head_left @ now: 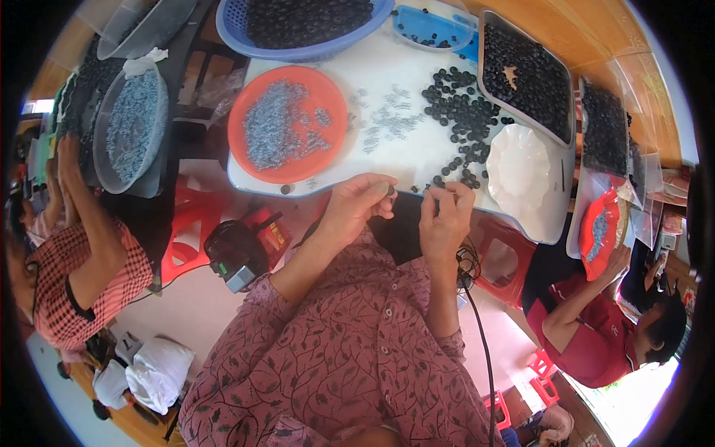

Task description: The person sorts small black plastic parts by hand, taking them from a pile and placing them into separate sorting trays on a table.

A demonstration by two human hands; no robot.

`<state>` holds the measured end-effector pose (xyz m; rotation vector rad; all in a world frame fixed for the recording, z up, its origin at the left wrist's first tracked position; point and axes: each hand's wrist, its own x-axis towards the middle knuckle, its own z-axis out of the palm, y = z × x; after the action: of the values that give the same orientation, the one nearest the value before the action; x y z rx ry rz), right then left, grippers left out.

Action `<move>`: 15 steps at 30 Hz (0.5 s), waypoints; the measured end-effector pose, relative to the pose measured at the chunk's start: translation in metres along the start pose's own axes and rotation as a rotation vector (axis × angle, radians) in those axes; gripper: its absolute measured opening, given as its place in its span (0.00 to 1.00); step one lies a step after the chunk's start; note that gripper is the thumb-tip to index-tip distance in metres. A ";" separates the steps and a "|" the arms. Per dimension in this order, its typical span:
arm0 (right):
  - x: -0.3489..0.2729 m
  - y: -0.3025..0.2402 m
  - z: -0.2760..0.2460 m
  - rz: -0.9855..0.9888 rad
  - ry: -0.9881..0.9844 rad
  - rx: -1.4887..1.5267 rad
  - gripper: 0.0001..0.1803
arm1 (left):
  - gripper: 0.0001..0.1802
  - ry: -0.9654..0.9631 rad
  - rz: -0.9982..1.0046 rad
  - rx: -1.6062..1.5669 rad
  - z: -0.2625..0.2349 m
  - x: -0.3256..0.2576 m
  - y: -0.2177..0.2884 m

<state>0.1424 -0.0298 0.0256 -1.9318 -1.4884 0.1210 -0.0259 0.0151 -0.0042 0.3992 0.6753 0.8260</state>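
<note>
At the near edge of the white table, my left hand (356,210) pinches a small black round piece (391,191) between thumb and fingertips. My right hand (448,217) is a little to the right, its thumb and fingers drawn together. Whether anything sits in that pinch is too small to make out. Just beyond its fingertips, loose black round pieces (460,112) spread over the table top. An orange-red plate (334,97) to the left holds a heap of small silvery metal parts (272,123). More such metal parts (391,112) lie scattered in the middle.
At the back stand a blue-purple basket (231,33) of black pieces and a blue tray (402,26). A tray (485,63) of black pieces and a white scalloped dish (520,167) are on the right. Co-workers (93,276) sit on both sides. A black cable (485,343) hangs beside me.
</note>
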 end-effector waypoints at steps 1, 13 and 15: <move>-0.001 0.000 0.001 -0.009 -0.005 -0.008 0.08 | 0.13 0.000 0.000 -0.001 0.000 0.000 0.000; -0.008 0.013 -0.003 0.074 0.112 0.075 0.07 | 0.13 0.005 0.019 0.028 0.002 -0.001 -0.003; -0.009 0.018 -0.005 0.095 0.115 0.074 0.06 | 0.13 0.005 0.010 0.049 0.001 -0.001 -0.004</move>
<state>0.1560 -0.0421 0.0162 -1.9173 -1.3010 0.1037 -0.0230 0.0117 -0.0054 0.4453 0.6999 0.8218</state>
